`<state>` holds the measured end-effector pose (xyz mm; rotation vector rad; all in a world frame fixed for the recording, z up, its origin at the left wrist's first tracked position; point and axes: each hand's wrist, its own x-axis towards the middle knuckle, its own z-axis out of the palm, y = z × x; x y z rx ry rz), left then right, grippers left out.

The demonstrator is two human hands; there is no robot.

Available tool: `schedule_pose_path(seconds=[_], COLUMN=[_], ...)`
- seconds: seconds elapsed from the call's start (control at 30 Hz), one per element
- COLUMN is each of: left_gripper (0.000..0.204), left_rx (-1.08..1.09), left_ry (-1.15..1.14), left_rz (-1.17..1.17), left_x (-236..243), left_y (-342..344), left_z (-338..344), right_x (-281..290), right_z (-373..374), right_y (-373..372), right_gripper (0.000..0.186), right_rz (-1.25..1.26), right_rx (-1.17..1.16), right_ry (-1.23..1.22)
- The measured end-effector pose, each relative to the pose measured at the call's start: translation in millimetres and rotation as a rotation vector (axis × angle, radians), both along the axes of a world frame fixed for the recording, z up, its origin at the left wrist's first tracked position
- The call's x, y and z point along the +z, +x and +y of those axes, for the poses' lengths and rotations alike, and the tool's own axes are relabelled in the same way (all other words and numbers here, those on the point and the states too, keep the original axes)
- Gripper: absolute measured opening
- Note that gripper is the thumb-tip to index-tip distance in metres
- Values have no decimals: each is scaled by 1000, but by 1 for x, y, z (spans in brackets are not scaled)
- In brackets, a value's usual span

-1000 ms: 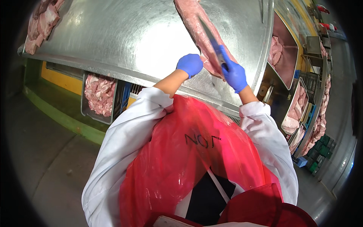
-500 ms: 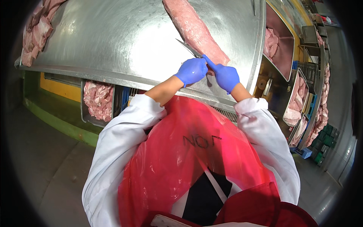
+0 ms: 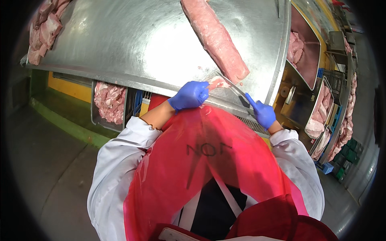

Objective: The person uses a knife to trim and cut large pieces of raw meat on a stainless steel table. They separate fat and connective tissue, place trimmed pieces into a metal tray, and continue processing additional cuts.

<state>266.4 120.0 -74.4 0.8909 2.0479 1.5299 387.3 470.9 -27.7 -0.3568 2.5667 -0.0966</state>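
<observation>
My left hand (image 3: 189, 96), in a blue glove, is closed on a pale strip of meat trimming (image 3: 215, 83) at the table's near edge. My right hand (image 3: 261, 111), also gloved in blue, grips a knife (image 3: 235, 89) by its handle, the blade angled up-left across the trimming, by the near end of a long pink loin (image 3: 213, 42). The loin lies lengthwise on the steel table (image 3: 108, 36), just beyond both hands.
A heap of meat pieces (image 3: 44, 34) sits at the table's far left. Below the near edge is a bin of meat (image 3: 108, 102). On the right stand steel tubs (image 3: 305, 68), trays of meat (image 3: 317, 112), a long rack with more meat (image 3: 343, 128) and green crates (image 3: 350, 152).
My left hand has drawn down-left toward me with the trimming. My right hand with the knife has come off the loin, moving down and right. The loin now shows below the blade.
</observation>
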Motion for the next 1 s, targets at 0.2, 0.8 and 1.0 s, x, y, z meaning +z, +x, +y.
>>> schedule_pose_path(seconds=[0.2,0.8,1.0], left_gripper=[14,48,36], left_rx=[80,1134,1194], left_ry=[242,143,-710], left_rz=[196,177,-25], left_x=[7,179,35], left_y=[11,58,82], left_z=[31,-245,-452], right_x=[-28,-17,-77], right_z=[-63,-127,-140], right_y=[-23,-184,-206], right_gripper=[86,74,81], right_rz=[-41,-39,-68], right_rx=[-199,-525,-916], right_ry=[-174,-1066,-1437])
